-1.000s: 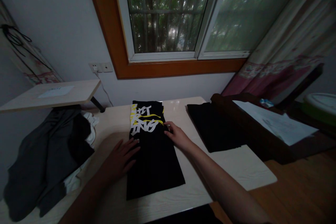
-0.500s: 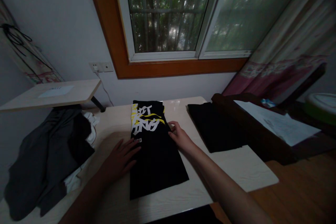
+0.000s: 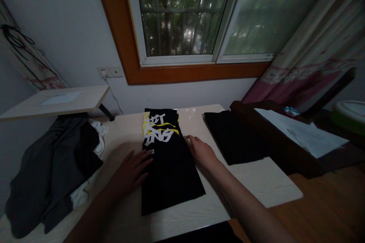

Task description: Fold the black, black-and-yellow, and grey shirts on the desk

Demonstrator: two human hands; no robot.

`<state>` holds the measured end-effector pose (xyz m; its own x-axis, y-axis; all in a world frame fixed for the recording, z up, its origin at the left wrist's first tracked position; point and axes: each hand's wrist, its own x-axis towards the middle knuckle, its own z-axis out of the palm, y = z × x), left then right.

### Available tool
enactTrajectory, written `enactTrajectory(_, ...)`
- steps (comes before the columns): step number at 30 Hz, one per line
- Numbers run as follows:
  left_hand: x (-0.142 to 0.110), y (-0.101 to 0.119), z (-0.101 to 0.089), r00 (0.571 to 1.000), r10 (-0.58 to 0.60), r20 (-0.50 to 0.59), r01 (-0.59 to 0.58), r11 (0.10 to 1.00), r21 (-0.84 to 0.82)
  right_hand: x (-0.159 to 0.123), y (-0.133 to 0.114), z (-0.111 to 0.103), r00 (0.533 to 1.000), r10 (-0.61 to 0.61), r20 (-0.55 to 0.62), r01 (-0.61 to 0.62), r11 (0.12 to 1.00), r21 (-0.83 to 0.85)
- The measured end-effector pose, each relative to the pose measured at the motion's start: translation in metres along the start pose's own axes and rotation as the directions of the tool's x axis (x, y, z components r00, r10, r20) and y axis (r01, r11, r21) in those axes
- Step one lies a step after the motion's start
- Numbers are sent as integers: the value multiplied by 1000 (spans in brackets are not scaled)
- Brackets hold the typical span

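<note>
A black folded garment, seemingly a T-shirt (image 3: 169, 174), lies lengthwise on the pale table in front of me, with white lettering and yellow streaks printed on its far half. My left hand (image 3: 131, 171) rests at its left edge, fingers spread and fingertips lying on the cloth near the small print. At the opposite edge is my right hand (image 3: 202, 152), its fingers loosely stretched along the side of the cloth. I see nothing gripped in it, though the fingertips are partly hidden. Another folded black garment (image 3: 238, 138) lies to the right.
Dark grey, black and white clothes (image 3: 54, 167) are heaped on the left, under a small raised shelf (image 3: 82, 97). The table (image 3: 256, 186) ends at the right above a wooden floor. Beyond it stands dark furniture with a paper sheet (image 3: 302, 131). A window is ahead.
My right hand has slid slightly right and toward me along the garment's right edge, and its fingers lie less over the cloth. My left hand and the garment look unmoved.
</note>
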<state>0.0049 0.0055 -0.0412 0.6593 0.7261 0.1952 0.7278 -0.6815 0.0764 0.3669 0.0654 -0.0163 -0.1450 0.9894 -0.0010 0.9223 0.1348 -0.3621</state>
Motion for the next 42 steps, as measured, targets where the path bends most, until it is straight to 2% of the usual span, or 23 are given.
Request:
enactTrajectory(4, 1, 1, -1, 1000, -5, 0, 5, 1000, -11, 3, 5, -9, 994, 40, -100, -45, 998, -46)
enactTrajectory(7, 1, 1, -1, 1000, -15, 25, 15, 1000, 2, 9, 0, -9, 989, -49, -143, 45, 999, -29)
enactTrajectory(11, 2, 1, -1, 999, -16, 36, 15, 1000, 24, 21, -13, 0, 981, -135, -136, 128, 990, -56)
enactTrajectory(16, 1, 0, 0, 1000, -9, -30, 9, 1000, 4, 35, -26, 13, 982, -120, -147, 116, 993, -37)
enactTrajectory(21, 0, -2, 3, 992, -32, -122, 24, 997, -70, 39, -28, 20, 987, -85, -134, 91, 995, 42)
enactTrajectory(29, 2, 8, -10, 991, -41, -125, 15, 979, -203, 36, -18, 15, 991, -136, -13, 136, 974, 182)
enactTrajectory(35, -2, 15, -8, 997, 12, -77, -34, 956, -293, 29, -4, 6, 955, -270, 126, 210, 910, 357)
enactTrajectory(39, -4, 25, -5, 996, 62, 64, -32, 918, -396, 20, 0, 1, 909, -322, 263, 188, 883, 429)
enactTrajectory(42, -1, 38, -12, 972, 111, 209, -15, 911, -412, 13, 0, -6, 844, -389, 370, 205, 870, 448)
